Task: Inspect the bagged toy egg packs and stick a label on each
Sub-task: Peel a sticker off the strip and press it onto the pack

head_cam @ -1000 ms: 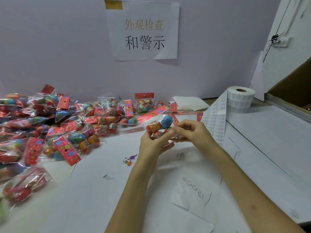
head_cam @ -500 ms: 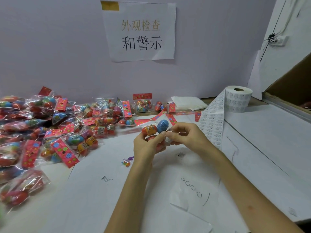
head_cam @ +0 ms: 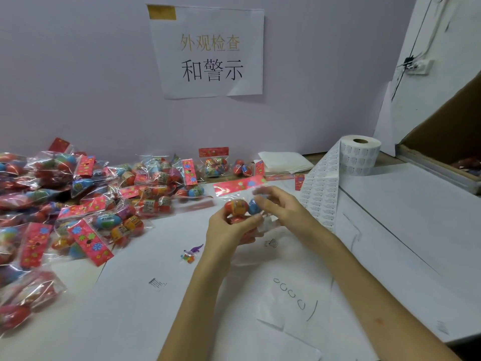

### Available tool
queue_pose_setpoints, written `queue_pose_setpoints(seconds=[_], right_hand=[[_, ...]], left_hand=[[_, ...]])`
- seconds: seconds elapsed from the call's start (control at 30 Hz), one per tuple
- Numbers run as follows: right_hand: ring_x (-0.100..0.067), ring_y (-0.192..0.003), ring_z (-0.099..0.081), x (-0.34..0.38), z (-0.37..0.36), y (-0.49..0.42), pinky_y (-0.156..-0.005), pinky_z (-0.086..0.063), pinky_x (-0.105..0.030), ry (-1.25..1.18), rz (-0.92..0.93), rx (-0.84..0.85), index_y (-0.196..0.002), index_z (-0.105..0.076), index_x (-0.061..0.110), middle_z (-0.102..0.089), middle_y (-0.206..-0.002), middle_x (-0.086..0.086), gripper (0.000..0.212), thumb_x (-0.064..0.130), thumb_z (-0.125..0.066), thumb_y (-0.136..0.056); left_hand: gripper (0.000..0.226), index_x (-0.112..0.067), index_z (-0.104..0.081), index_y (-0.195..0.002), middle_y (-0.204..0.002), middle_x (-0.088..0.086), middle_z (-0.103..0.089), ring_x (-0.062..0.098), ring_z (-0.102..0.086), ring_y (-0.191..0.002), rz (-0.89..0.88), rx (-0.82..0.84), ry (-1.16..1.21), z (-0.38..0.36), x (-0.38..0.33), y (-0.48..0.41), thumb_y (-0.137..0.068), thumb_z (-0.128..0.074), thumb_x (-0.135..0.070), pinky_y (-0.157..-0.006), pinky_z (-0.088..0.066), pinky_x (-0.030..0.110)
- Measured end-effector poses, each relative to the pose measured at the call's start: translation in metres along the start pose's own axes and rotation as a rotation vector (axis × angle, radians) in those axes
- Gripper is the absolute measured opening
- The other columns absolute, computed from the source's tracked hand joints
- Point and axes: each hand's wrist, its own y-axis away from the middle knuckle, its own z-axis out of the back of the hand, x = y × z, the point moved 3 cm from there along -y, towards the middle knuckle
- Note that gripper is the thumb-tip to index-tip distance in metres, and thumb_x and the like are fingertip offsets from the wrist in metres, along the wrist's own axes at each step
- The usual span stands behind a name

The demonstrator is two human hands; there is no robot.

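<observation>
Left hand (head_cam: 229,231), just right of the pile of bagged packs (head_cam: 104,194) that filled frame left, gripped one egg pack (head_cam: 235,207) from below at frame centre, fingers curled round it. The pack's red header card (head_cam: 239,185) pointed up-frame. Right hand (head_cam: 282,208) was curled over the pack's right side; its fingers were blurred, so I couldn't tell if it pinched or only touched. Label strip (head_cam: 322,194) lay just right of that hand on the table (head_cam: 130,308), running up to the label roll (head_cam: 360,155) standing upper right.

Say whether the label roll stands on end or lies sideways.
On end: the label roll rests on its flat face, with its core hole facing up.
</observation>
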Motion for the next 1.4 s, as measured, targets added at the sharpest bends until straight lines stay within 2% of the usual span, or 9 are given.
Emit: queue_pose_setpoints(seconds=[0.2, 0.37, 0.5, 0.6, 0.7, 1.0, 1.2, 1.3, 1.4], right_hand=[[-0.024, -0.082, -0.074, 0.001, 0.009, -0.001, -0.077, -0.060, -0.037, -0.009, 0.057, -0.139, -0.086, -0.076, 0.016, -0.077, -0.082, -0.006, 0.007, 0.022, -0.077, -0.089], [-0.020, -0.076, -0.075, 0.000, 0.013, 0.000, -0.071, -0.061, -0.031, 0.043, 0.079, -0.246, -0.082, -0.076, 0.022, -0.077, -0.077, 0.001, 0.006, 0.023, -0.082, -0.085], [-0.021, -0.082, -0.074, 0.000, 0.014, -0.001, -0.071, -0.061, -0.031, 0.060, 0.067, -0.347, -0.088, -0.077, 0.017, -0.076, -0.081, 0.001, 0.013, 0.030, -0.079, -0.088], [-0.024, -0.085, -0.074, 0.002, 0.015, -0.002, -0.060, -0.059, -0.027, -0.090, -0.025, -0.296, -0.090, -0.076, 0.016, -0.077, -0.086, -0.004, 0.017, 0.031, -0.072, -0.093], [-0.025, -0.083, -0.076, 0.004, 0.015, 0.000, -0.063, -0.060, -0.031, -0.262, -0.054, -0.217, -0.098, -0.074, 0.012, -0.078, -0.093, -0.010, 0.012, 0.021, -0.073, -0.092], [-0.027, -0.088, -0.077, 0.004, 0.009, -0.001, -0.068, -0.061, -0.030, -0.430, -0.061, -0.121, -0.106, -0.071, 0.010, -0.078, -0.099, -0.011, 0.018, 0.013, -0.075, -0.089], [-0.026, -0.086, -0.077, 0.002, 0.010, -0.002, -0.065, -0.061, -0.029, -0.494, -0.073, -0.190, -0.102, -0.071, 0.012, -0.079, -0.095, -0.010, 0.012, 0.010, -0.074, -0.090], [-0.026, -0.086, -0.077, 0.002, 0.011, -0.001, -0.066, -0.061, -0.029, -0.391, -0.050, -0.202, -0.103, -0.071, 0.013, -0.079, -0.094, -0.010, 0.013, 0.012, -0.075, -0.090], [-0.026, -0.085, -0.077, 0.003, 0.010, 0.000, -0.067, -0.062, -0.032, -0.304, -0.025, -0.187, -0.104, -0.071, 0.011, -0.079, -0.094, -0.009, 0.016, 0.013, -0.076, -0.089]], left_hand=[[0.035, -0.021, -0.070, -0.110, -0.100, 0.007, -0.078, 0.025, -0.078, -0.084, -0.010, 0.121, -0.160, -0.008, 0.005, 0.001, -0.080, -0.087, -0.020, -0.069, -0.062, 0.029], [0.045, -0.020, -0.068, -0.116, -0.100, 0.006, -0.078, 0.025, -0.078, -0.088, 0.037, 0.243, -0.151, -0.013, 0.007, 0.005, -0.077, -0.089, -0.021, -0.073, -0.062, 0.030], [0.045, -0.014, -0.068, -0.119, -0.099, 0.009, -0.079, 0.025, -0.077, -0.087, 0.026, 0.202, -0.088, -0.010, 0.004, 0.005, -0.079, -0.087, -0.017, -0.071, -0.059, 0.026], [0.050, -0.010, -0.063, -0.127, -0.107, 0.016, -0.077, 0.028, -0.077, -0.091, 0.043, 0.124, 0.036, -0.005, 0.002, 0.003, -0.081, -0.083, -0.011, -0.076, -0.062, 0.032], [0.051, -0.009, -0.060, -0.132, -0.113, 0.018, -0.075, 0.032, -0.076, -0.096, 0.091, 0.060, 0.249, -0.001, 0.000, 0.001, -0.085, -0.079, -0.008, -0.085, -0.062, 0.038], [0.033, 0.001, -0.066, -0.127, -0.110, 0.013, -0.077, 0.019, -0.077, -0.090, 0.110, 0.020, 0.524, 0.003, 0.000, -0.001, -0.097, -0.066, -0.010, -0.072, -0.061, 0.023], [0.031, -0.004, -0.066, -0.129, -0.114, 0.012, -0.077, 0.019, -0.077, -0.096, 0.058, 0.034, 0.490, 0.003, 0.000, -0.001, -0.102, -0.059, -0.016, -0.076, -0.061, 0.024], [0.045, -0.010, -0.065, -0.131, -0.113, 0.014, -0.077, 0.028, -0.076, -0.099, 0.065, 0.016, 0.401, 0.002, -0.001, 0.001, -0.091, -0.072, -0.029, -0.081, -0.063, 0.033], [0.059, -0.010, -0.059, -0.137, -0.109, 0.014, -0.077, 0.029, -0.077, -0.096, 0.081, -0.034, 0.300, 0.002, 0.000, 0.000, -0.084, -0.080, -0.022, -0.081, -0.063, 0.033]])
